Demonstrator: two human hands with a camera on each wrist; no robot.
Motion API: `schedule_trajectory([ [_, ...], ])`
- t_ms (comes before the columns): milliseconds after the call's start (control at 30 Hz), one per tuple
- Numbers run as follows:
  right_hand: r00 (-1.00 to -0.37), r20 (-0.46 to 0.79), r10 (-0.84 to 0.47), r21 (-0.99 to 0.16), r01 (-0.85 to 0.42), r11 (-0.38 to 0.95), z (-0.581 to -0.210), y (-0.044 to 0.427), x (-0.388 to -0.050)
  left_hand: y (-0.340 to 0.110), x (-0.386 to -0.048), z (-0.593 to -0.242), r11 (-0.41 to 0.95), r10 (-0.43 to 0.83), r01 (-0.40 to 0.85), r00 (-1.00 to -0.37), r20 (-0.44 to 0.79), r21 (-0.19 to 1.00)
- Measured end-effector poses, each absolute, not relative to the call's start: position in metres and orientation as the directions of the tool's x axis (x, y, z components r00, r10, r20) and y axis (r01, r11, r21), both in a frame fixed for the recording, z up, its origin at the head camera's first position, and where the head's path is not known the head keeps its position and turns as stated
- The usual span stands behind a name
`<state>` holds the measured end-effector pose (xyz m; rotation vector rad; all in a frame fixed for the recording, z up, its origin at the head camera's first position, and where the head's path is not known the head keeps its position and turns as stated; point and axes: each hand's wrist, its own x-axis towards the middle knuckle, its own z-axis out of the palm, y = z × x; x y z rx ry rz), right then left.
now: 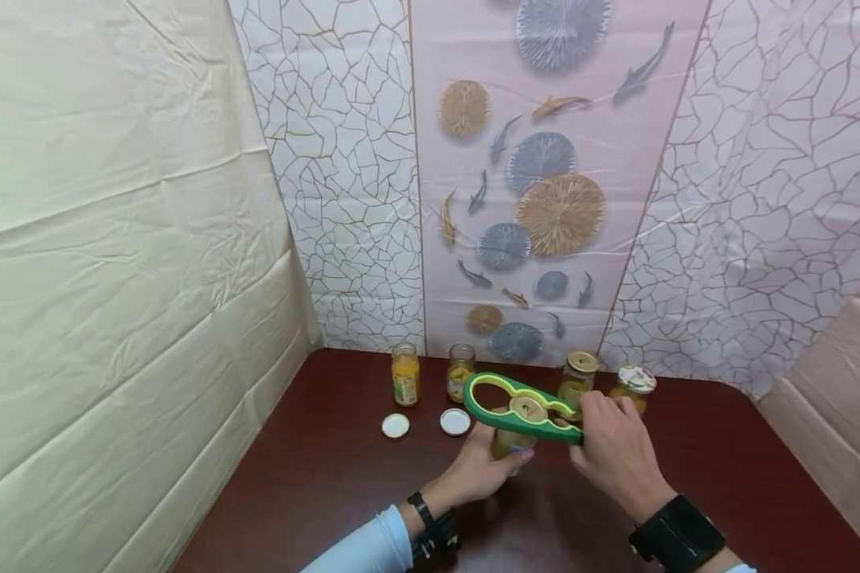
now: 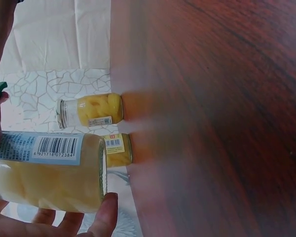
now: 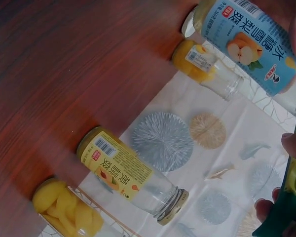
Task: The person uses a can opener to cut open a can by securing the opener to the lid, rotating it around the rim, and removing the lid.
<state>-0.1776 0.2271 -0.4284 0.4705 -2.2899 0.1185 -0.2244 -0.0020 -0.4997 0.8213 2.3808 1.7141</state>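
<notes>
Head: left hand grips jar; right hand holds opener around its lid. Left wrist: fingers clamped on jar, lifted above bench. Right wrist: fingers clamped on opener. Step, as judged: seating opener. Next calls for squeezing, then twisting, jar steadied.

Partly hidden from our head view: gold-lidded jar and floral-lidded jar, both beyond the green opener

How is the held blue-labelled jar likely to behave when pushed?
The blue-labelled jar is probably heavy for its size, mostly filled with pale contents. It looks like clear glass, so a drop could break it. Round-sided, it may roll if laid down.
</notes>
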Motion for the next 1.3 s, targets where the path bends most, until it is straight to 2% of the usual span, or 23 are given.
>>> schedule_trajectory([
  [167,-0.637,0.710,-0.300,0.059,-0.370,0.927,-0.427,0.226,-0.177,-0.004,-0.224,-0.500,0.213,0.482,0.365,-0.846,0.228,0.906],
  [433,-0.719,0.632,-0.290,0.028,-0.353,0.935,-0.426,0.227,-0.177,-0.007,-0.223,-0.501,0.230,0.494,0.382,-0.838,0.231,0.895],
  [567,-0.730,0.609,-0.309,0.039,-0.362,0.931,-0.426,0.230,-0.179,-0.010,-0.223,-0.500,0.234,0.510,0.386,-0.830,0.226,0.892],
  [800,-0.692,0.616,-0.375,0.074,-0.424,0.903,-0.426,0.234,-0.182,-0.017,-0.221,-0.496,0.233,0.554,0.356,-0.813,0.178,0.905],
  [1000,-0.680,0.612,-0.405,0.072,-0.462,0.884,-0.430,0.239,-0.186,-0.026,-0.222,-0.493,0.190,0.636,0.336,-0.758,0.145,0.922],
  [1167,-0.632,0.627,-0.456,0.114,-0.504,0.856,-0.435,0.242,-0.188,-0.030,-0.223,-0.496,0.171,0.689,0.318,-0.715,0.118,0.932],
  [1300,-0.601,0.635,-0.485,0.138,-0.529,0.837,-0.437,0.242,-0.190,-0.033,-0.225,-0.500,0.102,0.725,0.321,-0.672,0.151,0.942],
])
